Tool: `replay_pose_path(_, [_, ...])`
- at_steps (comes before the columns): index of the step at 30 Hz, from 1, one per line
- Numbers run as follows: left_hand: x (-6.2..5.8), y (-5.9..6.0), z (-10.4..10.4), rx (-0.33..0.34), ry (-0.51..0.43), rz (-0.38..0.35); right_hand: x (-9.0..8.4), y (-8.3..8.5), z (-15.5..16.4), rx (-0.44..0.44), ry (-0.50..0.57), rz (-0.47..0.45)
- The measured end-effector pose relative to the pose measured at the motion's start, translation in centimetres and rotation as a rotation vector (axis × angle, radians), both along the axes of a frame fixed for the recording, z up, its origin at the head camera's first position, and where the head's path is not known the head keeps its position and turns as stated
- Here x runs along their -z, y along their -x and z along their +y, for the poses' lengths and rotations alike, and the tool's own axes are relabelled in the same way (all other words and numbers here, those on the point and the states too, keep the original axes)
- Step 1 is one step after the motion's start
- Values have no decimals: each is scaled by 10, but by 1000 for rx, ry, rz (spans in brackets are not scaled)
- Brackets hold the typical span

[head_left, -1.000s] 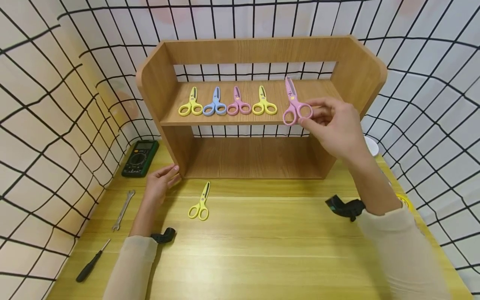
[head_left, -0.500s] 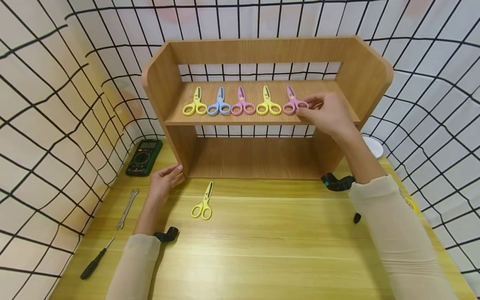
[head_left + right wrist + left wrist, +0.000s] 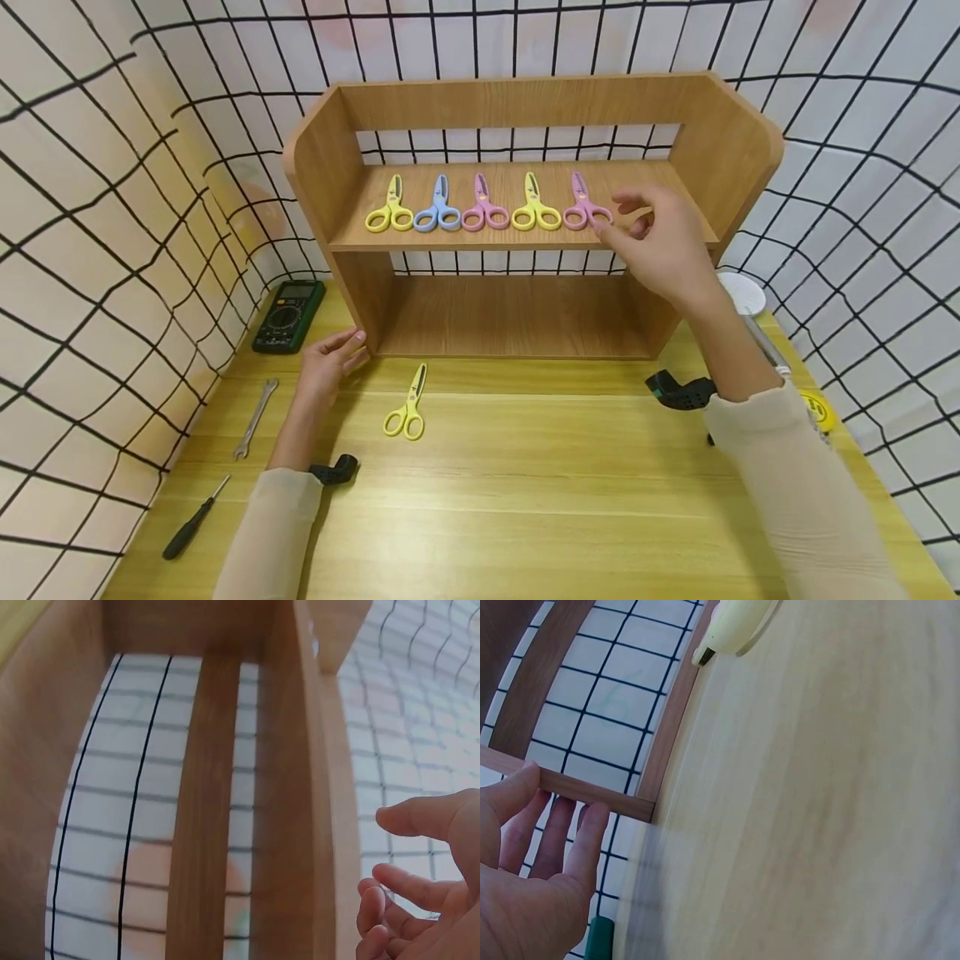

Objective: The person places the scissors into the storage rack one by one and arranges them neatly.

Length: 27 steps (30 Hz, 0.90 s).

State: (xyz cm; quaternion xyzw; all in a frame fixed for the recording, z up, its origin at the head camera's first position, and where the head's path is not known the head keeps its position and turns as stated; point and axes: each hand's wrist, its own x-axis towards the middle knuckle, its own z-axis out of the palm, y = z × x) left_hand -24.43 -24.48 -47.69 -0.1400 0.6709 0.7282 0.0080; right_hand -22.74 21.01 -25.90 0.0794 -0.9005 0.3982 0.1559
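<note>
Desk: a yellow wooden top on which the shelf unit is stood, toward the back.
Shelf unit: a two-tier wooden stand, taken here as the landmark; five small scissors are laid in a row on its upper board.
Right hand: raised at the right part of the upper board, fingers loosely spread, nothing gripped; its fingertips are seen just beside the handle loops of the pink scissors.
Left hand: laid flat on the desk, fingers straight, touching the lower left front corner of the shelf unit; nothing is held.
Pink scissors: last on the right of the row, long axis running front to back, blades toward the rear, loops toward the front edge.
Yellow scissors: lying on the desk just before the shelf unit's lower opening, left of centre, blades pointed toward the unit; the left hand is the nearer, the right hand well apart.
</note>
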Motion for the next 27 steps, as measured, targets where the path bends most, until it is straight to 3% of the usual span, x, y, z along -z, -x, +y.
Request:
replay_pose_path(4, [-1, -1, 1, -9, -20, -1, 11, -24, -12, -36, 24, 74])
replay_pose_path(10, [-2, -1, 1, -15, -21, -12, 43, -52, -40, -129, 19, -23])
replay_pose_path(18, [-2, -1, 2, -15, -6, -23, 105, -67, -93, -299, 72, -120])
replay_pose_path(27, [-1, -1, 1, -5, 0, -17, 176, -72, -150, -364, 132, -293])
